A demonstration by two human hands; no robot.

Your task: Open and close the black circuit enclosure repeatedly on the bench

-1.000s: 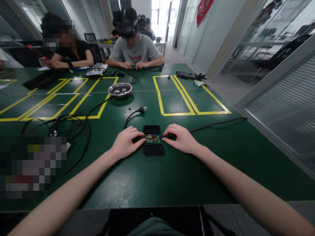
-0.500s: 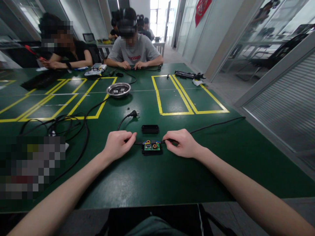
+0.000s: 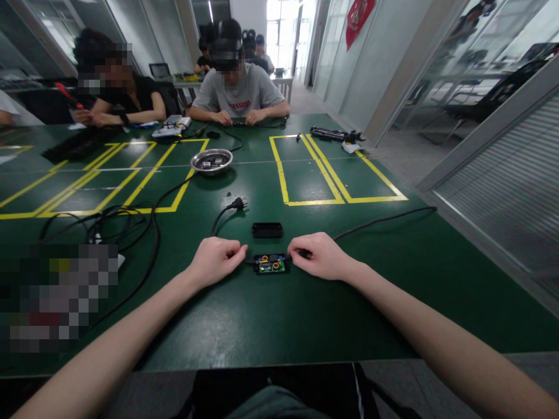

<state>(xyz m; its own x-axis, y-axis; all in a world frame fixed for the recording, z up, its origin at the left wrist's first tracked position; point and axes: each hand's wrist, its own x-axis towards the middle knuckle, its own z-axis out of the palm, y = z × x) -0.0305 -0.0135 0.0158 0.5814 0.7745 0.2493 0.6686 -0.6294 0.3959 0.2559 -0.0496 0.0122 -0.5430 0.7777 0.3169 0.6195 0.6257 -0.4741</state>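
head view, centre of the frame: a green circuit board (image 3: 268, 267) with copper-coloured coils (image 3: 276, 266) lies in one black shell half (image 3: 271, 273), flat on the green table (image 3: 209, 326). the left hand (image 3: 217, 260) has its fingers curled in and seems to pinch the left cord (image 3: 250, 262) just beside the shell, though the contact itself is mostly hidden. the right hand (image 3: 322, 256) pinches the right cord (image 3: 290, 256) between thumb and forefinger at the opposite end. the other shell half (image 3: 267, 230) lies just above the board in the frame, apart from it.

the step in hand looks like settling board and cords into the shell. doing it well probably means guiding both cord ends down evenly, so that neither side lifts or tilts the board. a light grip close to the shell should steer better than pulling, which could strain the thin wires (image 3: 280, 258). those wires are best tucked inside the rim. whether each cord sits fully in its end slot is too small to tell.
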